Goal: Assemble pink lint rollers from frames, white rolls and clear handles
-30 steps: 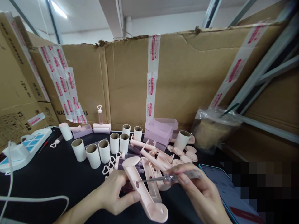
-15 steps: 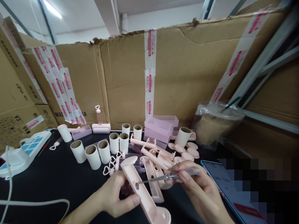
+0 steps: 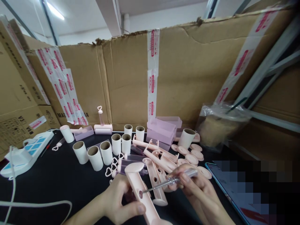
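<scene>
My left hand [image 3: 114, 200] is closed around a pink lint roller holder [image 3: 148, 204], a long trough with a rounded end and a hole in its middle. A translucent purple part partly shows behind it, mostly hidden by the hand. In my right hand [image 3: 199, 190] is a screwdriver [image 3: 172, 180] with a clear handle, gripped between thumb and fingers. Its thin metal tip points left and reaches the hole; whether it touches the rim I cannot tell. Just beyond lie more pink holders [image 3: 156, 184] and purple handles with heart-shaped loops [image 3: 130, 168].
White paper rolls [image 3: 95, 158] stand in a loose group on the black table. Purple trays [image 3: 161, 131] are stacked at the back, with pink discs [image 3: 191, 158] to their right. A phone [image 3: 234, 190] lies at right, a power strip [image 3: 35, 153] at left. Cardboard [image 3: 187, 75] walls the back.
The pink holder, held in my left hand, sits slightly lower and further right in view. The screwdriver tip follows the hole. The whole background has shifted slightly right as the camera turned.
</scene>
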A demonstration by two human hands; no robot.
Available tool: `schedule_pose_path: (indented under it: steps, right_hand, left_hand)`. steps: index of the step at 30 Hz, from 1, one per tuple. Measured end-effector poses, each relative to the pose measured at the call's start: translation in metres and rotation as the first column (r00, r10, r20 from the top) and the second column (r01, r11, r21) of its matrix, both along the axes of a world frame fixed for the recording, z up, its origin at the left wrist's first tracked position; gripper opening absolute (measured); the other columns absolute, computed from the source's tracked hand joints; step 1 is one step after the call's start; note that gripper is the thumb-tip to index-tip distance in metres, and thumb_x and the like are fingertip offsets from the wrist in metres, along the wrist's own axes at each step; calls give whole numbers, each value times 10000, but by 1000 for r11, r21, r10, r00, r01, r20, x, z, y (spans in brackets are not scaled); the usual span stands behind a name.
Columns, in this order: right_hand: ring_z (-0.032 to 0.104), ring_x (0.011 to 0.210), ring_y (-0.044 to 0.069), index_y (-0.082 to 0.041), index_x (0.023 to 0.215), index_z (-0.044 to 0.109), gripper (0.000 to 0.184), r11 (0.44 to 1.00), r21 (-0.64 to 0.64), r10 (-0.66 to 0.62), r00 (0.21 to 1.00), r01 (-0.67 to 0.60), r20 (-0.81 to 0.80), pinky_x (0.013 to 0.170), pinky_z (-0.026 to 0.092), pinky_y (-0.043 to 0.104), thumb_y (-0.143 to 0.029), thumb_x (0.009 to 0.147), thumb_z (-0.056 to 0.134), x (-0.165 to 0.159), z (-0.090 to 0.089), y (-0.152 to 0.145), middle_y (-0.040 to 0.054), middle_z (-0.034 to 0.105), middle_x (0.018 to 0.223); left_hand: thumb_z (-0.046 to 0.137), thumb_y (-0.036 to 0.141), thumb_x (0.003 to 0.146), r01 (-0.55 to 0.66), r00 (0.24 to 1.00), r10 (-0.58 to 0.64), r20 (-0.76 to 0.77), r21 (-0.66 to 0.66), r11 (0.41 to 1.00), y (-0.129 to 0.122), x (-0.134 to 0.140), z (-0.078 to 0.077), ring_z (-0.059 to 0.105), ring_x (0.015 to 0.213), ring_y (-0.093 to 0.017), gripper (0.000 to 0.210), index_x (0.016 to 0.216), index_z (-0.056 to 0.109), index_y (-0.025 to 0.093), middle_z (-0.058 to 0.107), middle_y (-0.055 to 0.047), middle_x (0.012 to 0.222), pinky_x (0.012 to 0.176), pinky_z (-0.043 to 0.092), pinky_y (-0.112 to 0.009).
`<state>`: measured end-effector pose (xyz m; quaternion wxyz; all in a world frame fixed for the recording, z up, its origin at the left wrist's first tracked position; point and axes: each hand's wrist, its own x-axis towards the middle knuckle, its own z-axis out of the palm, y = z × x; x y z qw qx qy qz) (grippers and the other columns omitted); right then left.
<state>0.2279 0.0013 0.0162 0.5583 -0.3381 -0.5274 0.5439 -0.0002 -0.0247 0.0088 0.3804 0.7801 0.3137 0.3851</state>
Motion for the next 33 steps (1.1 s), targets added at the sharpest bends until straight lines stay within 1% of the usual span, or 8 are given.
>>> schedule_pose_path:
  steps: [2,4,9,18,22,26,30,33]
  right_hand:
    - [615,560,155,-216,773,644,172,997,-49,53,998,-54,-23,564,538,267,-387,770,654,-1,-4,0,28,649,672]
    - [626,563,158,-218,779,644,159,997,-41,63,997,-64,-40,561,540,263,-377,775,652,0,-6,1,31,658,677]
    - [625,554,157,-234,778,662,132,992,114,-55,998,60,-44,553,550,267,-362,750,682,5,-1,0,19,644,715]
    - [646,563,157,-248,784,662,79,987,144,-75,997,74,-4,574,555,254,-325,771,668,6,-2,-3,10,649,728]
    - [646,557,158,-239,782,656,87,990,137,-30,999,28,11,574,543,257,-326,776,663,9,-2,0,16,659,720]
    - [651,593,172,-238,801,648,85,992,117,49,998,-53,40,589,533,257,-322,798,639,10,-3,3,20,665,670]
    - [645,596,160,-235,794,640,98,995,52,89,996,-89,14,603,521,244,-332,806,630,7,-3,2,14,662,640]
    - [632,555,150,-227,774,634,129,993,8,120,993,-120,0,573,519,246,-353,804,628,5,-1,1,18,670,659]
  left_hand:
    - [522,524,783,6,1000,-6,7,-8,1000,-1,0,-1,522,551,-140,395,809,583,135,576,-66,708,484,419,-213]
    - [530,503,786,-7,1000,7,5,-17,1000,-1,1,-1,524,555,-138,376,830,592,134,580,-62,708,493,424,-214]
    - [537,417,794,-30,999,29,-42,-28,999,-1,0,4,568,630,-157,291,862,598,141,613,-65,767,559,463,-222]
    - [546,289,775,-20,999,20,-29,1,1000,-4,0,8,585,682,-169,161,835,594,148,627,-58,781,618,484,-234]
    - [565,374,778,-11,999,9,-41,-58,998,-2,0,5,538,613,-150,234,782,588,141,588,-48,705,560,446,-219]
    - [592,479,742,11,1000,-11,6,-79,997,2,1,-1,476,550,-120,354,732,563,126,534,-38,660,511,397,-204]
    - [617,525,715,71,997,-65,46,-161,984,2,2,-5,446,518,-103,414,759,567,117,506,-25,628,475,359,-190]
    - [634,537,694,116,991,-96,96,-228,967,-1,4,-4,458,520,-108,436,779,580,113,510,-25,620,476,364,-191]
